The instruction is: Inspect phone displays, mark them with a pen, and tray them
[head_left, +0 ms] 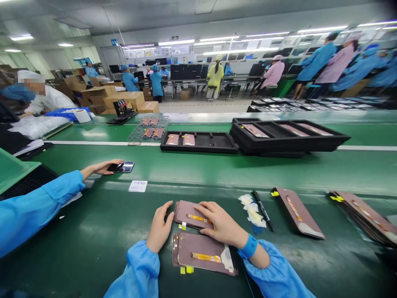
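In the head view, a small stack of brownish-pink phone screens [182, 211] with an orange flex cable lies before me. My right hand [223, 225] spans its right end, index finger over the top and thumb at the near edge. At the left end is my left hand [159, 227], thumb and fingers apart; whether it touches the stack I cannot tell. Closer to me lies a second stack of phone screens [203, 250], with yellow tabs sticking out. Two more groups, a pink screen stack [299, 211] and a taller screen stack [366, 215], lie to the right.
A black marker [263, 211] and peeled stickers [252, 211] lie right of my hands. A handwritten label [138, 186] is at left. Nearby, a co-worker's hand [107, 166] rests on a dark phone [127, 167]. Black trays [217, 142] and stacked trays [279, 142] stand beyond.
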The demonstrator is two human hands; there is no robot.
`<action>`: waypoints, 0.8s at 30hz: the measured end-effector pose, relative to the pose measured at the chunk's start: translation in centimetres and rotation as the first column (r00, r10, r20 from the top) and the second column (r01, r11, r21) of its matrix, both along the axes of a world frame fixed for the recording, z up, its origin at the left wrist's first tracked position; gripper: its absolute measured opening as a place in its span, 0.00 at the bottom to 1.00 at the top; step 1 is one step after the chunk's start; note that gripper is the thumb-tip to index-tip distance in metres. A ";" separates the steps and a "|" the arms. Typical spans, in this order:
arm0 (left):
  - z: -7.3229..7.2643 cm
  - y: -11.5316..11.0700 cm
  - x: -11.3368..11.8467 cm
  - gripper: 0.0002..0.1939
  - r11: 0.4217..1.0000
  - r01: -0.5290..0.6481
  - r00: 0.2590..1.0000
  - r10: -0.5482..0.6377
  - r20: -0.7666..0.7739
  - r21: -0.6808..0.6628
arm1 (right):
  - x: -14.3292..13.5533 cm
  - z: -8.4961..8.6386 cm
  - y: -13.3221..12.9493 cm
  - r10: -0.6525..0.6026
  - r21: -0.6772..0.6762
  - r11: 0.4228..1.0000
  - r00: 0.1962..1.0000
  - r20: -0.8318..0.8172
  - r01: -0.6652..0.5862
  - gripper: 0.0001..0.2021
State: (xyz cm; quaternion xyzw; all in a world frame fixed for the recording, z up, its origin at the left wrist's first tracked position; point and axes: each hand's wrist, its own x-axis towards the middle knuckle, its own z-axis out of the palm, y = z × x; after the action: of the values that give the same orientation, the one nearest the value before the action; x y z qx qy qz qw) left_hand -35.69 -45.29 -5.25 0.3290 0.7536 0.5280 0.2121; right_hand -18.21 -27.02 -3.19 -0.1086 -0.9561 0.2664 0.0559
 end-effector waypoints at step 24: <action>3.5 4.7 -1.9 0.44 0.680 0.430 0.486 -0.729 -0.482 -0.594 | 1.0 -1.4 1.4 -0.014 0.026 1.000 0.999 -0.040 0.015 0.35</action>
State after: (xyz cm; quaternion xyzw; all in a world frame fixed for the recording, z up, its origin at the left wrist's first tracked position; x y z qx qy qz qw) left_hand -37.61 -40.57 -1.74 0.6895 0.7028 0.0954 0.1472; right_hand -17.17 -25.65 -4.61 -0.1094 -0.9574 0.2556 0.0780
